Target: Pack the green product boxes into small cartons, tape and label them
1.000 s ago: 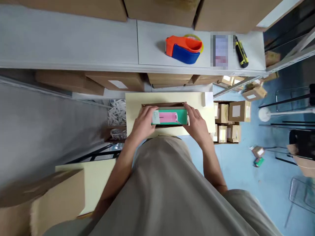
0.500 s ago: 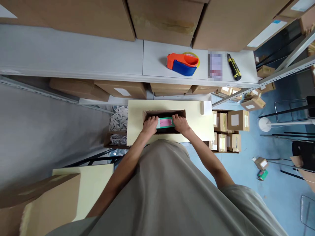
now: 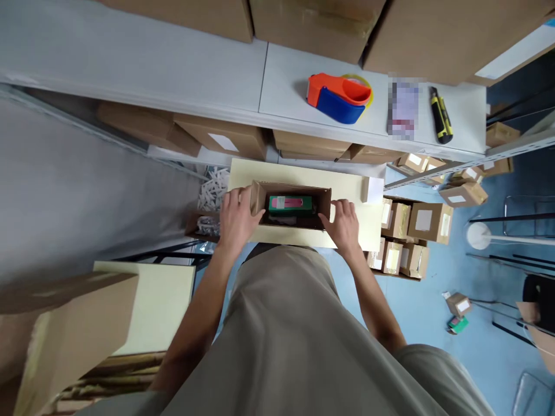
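Half a second ago both hands were inside the carton point(image 3: 257, 199), gripping the green box point(image 3: 290, 203) by its ends. Now the box lies released within the carton on the worktop point(image 3: 370, 225), pink print up; something dim lies along its near side, too dark to identify. The left hand point(image 3: 235, 224) and right hand point(image 3: 344, 226) are at the carton's opposite ends, thumbs spread from fingers; whether they grip its walls, I cannot tell. To the right, a tray point(image 3: 399, 277) contains small labelled boxes point(image 3: 431, 222).
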Motion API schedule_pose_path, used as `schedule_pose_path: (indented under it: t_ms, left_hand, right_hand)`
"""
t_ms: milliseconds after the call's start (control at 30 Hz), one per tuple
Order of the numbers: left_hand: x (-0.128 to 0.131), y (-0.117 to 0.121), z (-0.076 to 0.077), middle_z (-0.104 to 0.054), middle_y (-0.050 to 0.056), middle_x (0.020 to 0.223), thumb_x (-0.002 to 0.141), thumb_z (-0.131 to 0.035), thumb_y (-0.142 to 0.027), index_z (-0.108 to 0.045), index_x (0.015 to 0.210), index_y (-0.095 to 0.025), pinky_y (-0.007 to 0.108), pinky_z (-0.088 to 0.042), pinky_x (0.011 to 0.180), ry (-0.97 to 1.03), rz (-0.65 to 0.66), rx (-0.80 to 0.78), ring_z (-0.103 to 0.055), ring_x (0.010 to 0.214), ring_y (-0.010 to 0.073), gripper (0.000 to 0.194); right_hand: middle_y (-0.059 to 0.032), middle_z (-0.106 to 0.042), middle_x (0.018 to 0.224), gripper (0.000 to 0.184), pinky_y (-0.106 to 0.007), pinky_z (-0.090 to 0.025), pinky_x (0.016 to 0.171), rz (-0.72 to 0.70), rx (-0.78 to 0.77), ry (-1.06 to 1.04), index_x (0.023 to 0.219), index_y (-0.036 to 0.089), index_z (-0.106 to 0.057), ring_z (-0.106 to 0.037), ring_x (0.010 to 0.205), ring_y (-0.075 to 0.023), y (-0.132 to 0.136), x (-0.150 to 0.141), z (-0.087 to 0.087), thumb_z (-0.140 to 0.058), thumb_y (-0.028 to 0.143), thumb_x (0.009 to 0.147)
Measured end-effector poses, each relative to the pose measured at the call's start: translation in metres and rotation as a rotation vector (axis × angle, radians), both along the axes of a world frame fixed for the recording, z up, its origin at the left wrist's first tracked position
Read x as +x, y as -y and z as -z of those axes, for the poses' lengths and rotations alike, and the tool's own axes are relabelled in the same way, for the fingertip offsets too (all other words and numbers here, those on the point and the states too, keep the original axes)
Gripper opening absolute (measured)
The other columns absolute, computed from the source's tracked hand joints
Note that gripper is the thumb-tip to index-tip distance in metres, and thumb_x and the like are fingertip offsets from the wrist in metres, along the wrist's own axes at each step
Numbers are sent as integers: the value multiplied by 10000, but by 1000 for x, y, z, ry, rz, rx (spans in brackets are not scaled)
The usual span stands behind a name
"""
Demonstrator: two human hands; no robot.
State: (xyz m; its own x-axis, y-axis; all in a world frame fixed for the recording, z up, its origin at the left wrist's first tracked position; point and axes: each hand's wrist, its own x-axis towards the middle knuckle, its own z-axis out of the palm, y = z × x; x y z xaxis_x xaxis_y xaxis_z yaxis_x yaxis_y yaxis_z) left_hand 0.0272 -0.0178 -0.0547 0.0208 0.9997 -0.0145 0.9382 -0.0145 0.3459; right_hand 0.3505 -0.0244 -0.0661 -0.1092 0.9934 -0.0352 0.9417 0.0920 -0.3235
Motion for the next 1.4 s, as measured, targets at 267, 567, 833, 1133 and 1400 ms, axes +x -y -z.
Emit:
schedule_pose_path:
  t_ms: [267, 567, 833, 1133, 1400]
  left_hand:
    - [3, 6, 32, -827, 167, 1128, 989, -674, -365, -773, 1021, -213, 513, -515, 1142, 12, -294, -110, -724, 1187, 392, 184]
    - [-52, 70, 8, -863, 131, 1058, 946, -682, -298, -813, 916, -232, 425, -587, 1016, 90, -464, -59, -787, 1115, 341, 149]
    - [-165, 253, -6, -863, 72, 1019, 958, -658, -334, -729, 878, -253, 379, -591, 853, 167, -911, -29, -806, 988, 292, 134]
    - [-235, 452, 1, -838, 86, 1028, 976, -641, -358, -713, 934, -226, 355, -566, 799, 244, -1385, 52, -799, 960, 277, 155]
    - [-248, 539, 17, -797, 87, 974, 1002, -621, -380, -666, 933, -234, 376, -583, 858, 300, -1615, 100, -779, 943, 269, 168]
  right_hand:
    - [-152, -792, 1077, 293, -394, -532, 825, 215, -207, -153, 1069, 194, -713, -711, 1022, -310, 9, 9, 21, -582, 456, 1084]
    - [-115, -812, 947, 217, -334, -464, 733, 76, -93, -67, 911, 236, -663, -751, 852, -272, 20, -52, -17, -558, 353, 1060]
    - [-91, -787, 921, 201, -326, -483, 756, -345, -94, -82, 874, 242, -639, -742, 848, -257, 57, -226, -28, -576, 301, 1055]
    - [-75, -763, 916, 214, -321, -477, 790, -904, -139, -21, 849, 254, -598, -699, 864, -242, 144, -422, -12, -576, 314, 1053]
    - [-88, -759, 965, 207, -322, -464, 800, -1196, -165, 92, 883, 249, -614, -690, 901, -249, 202, -523, 1, -560, 312, 1073]
